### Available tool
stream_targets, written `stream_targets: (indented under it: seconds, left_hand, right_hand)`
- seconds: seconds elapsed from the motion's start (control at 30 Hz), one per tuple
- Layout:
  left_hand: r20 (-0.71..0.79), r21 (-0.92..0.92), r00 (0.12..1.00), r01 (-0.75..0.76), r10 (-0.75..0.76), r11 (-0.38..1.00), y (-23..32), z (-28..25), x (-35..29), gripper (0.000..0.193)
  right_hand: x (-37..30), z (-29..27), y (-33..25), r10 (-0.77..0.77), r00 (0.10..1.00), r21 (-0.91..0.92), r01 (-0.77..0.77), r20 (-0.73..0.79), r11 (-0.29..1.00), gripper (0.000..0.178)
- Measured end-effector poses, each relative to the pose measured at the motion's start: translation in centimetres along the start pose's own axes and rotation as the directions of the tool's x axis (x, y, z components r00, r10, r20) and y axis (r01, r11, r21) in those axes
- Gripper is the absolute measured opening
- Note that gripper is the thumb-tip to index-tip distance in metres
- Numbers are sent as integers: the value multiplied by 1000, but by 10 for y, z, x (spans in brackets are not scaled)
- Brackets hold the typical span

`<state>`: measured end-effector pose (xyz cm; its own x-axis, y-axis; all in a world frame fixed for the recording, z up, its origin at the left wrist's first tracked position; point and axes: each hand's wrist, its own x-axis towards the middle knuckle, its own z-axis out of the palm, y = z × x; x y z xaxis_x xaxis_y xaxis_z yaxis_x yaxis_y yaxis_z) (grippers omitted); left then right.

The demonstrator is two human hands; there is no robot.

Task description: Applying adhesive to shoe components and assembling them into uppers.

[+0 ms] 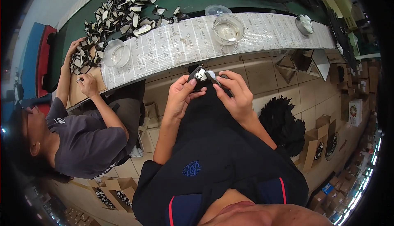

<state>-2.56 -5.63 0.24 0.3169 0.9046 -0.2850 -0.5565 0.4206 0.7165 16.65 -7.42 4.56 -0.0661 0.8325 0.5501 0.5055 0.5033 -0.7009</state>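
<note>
In front of my chest, my left hand [180, 96] pinches a small black piece with a white patch [200, 76] between thumb and fingers. My right hand [237, 96] grips a small dark-handled tool with a pale, rounded head [212, 75], which looks like a brush. Its head is right beside the white patch; whether they touch I cannot tell. Both hands are held over my dark clothing, just below the near edge of the bench. A clear round bowl [228, 29] stands on the bench beyond them, a little to the right.
A heap of black pieces with cream linings [133, 4] covers the green surface behind the paper-covered ledge [174, 41]. A co-worker [90, 139] sits at left beside a plastic tub [116, 54]. A black pile [282, 125] and cardboard boxes [314, 144] are on the floor at right.
</note>
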Motion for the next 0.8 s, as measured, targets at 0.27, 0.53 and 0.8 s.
stream_targets:
  seconds: [0.27, 0.53, 0.8]
  left_hand:
    - [3, -25, 1000, 14, -14, 1000, -2, -2, -2, 22]
    - [-3, -8, 999, 39, -39, 999, -1, 2, -1, 24]
    - [25, 1, 999, 42, -42, 999, -2, 2, 1, 24]
  right_hand:
    - [2, -9, 11, 4, 992, -79, -13, -124, 997, 26]
    - [2, -13, 3, 56, 996, 81, -51, -66, 995, 26]
    - [4, -16, 10, 47, 990, 7, -46, -134, 999, 24]
